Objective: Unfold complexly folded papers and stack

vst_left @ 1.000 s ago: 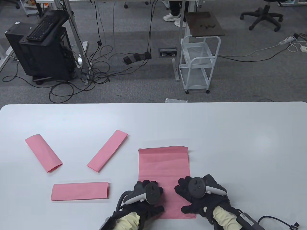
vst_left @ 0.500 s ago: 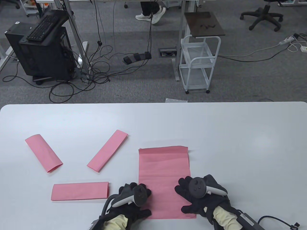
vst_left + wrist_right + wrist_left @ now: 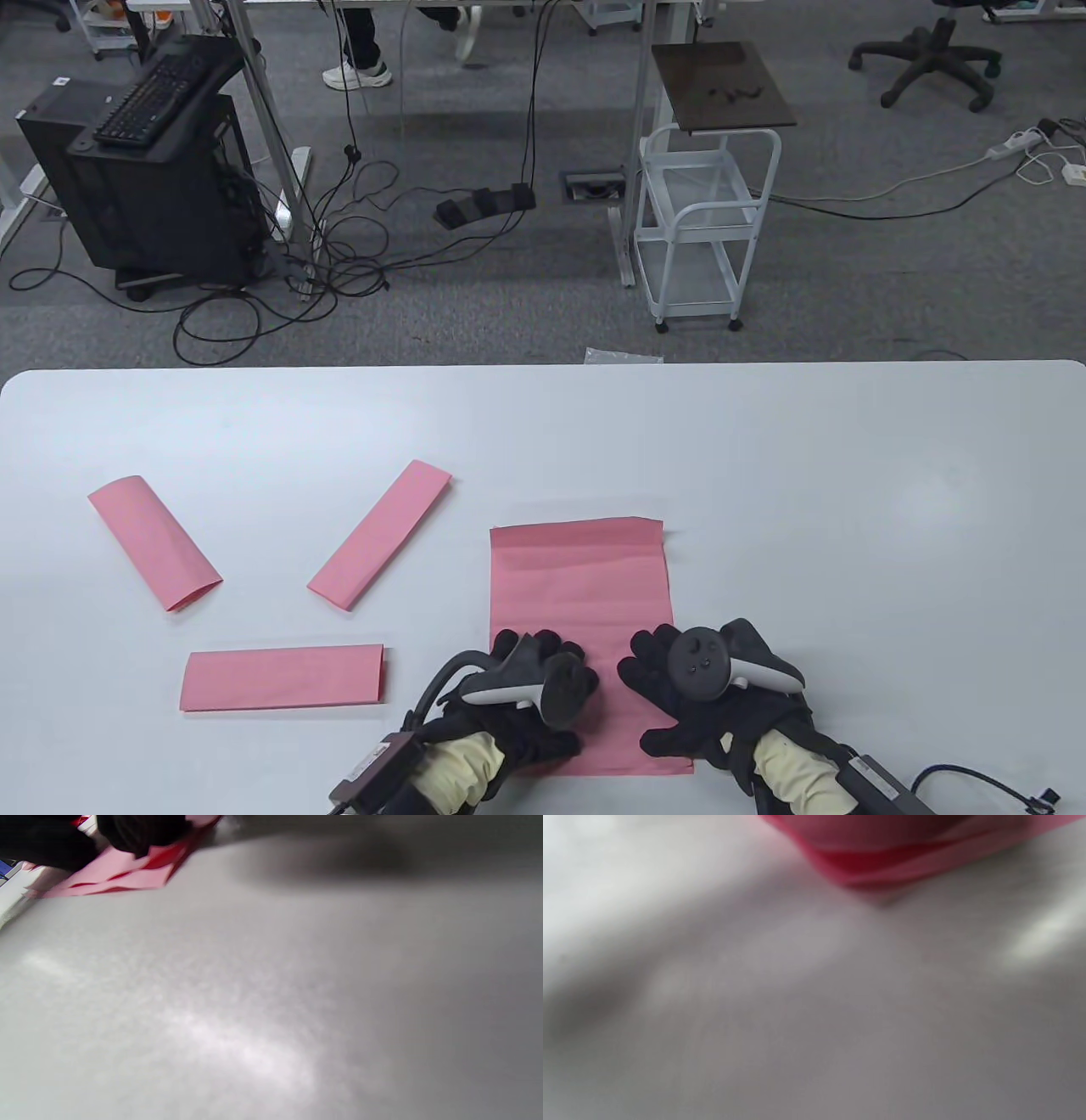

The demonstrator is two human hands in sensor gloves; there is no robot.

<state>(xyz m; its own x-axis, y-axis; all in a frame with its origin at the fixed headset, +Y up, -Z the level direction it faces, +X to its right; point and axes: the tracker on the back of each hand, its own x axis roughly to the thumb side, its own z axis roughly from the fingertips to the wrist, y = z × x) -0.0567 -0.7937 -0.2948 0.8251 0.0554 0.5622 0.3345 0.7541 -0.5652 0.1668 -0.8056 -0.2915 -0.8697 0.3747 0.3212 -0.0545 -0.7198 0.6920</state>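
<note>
At the near edge of the white desk (image 3: 764, 475), just right of its middle, the partly unfolded pink paper sheet (image 3: 581, 577) is pressed flat under both gloved hands. The left hand (image 3: 530, 688) rests on its near left part and the right hand (image 3: 704, 688) on its near right part, fingers spread on the paper; nothing is clenched or lifted by either. The sheet's long axis runs from the near edge toward the far edge, and layered folds are seen at its corner in the blurred wrist views.

Three narrow folded pink paper strips are counted on the left half of the desk. The nearest strip (image 3: 282, 677) lies parallel to the near edge. The middle strip (image 3: 379, 535) slants toward the far right. The leftmost strip (image 3: 155, 542) slants toward the far left. All four papers lie apart from one another.
</note>
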